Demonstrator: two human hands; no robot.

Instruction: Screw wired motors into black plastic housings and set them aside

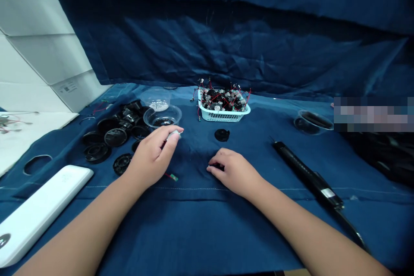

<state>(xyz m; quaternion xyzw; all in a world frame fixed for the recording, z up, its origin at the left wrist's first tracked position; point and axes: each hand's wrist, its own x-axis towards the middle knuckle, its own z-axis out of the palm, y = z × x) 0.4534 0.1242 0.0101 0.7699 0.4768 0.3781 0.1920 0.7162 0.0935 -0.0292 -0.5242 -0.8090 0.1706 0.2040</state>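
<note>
My left hand (152, 155) is closed on a small silvery motor (174, 134), its end showing between thumb and forefinger. Below that hand a red wire with a little green circuit board (174, 177) trails over the cloth. My right hand (236, 170) is curled near the middle of the table, thumb and fingers round a dark piece that is mostly hidden. Just beyond it lies a round black plastic part (222, 135). Farther back, a light blue basket (223, 116) holds many small motors with red wires.
Black round housings (115, 137) are heaped at left, beside clear plastic bowls (176, 116) with small parts. A white power bank (45, 215) lies front left. A black electric screwdriver (307, 174) and another bowl (313, 121) are at right. Blue cloth (207, 43) hangs behind.
</note>
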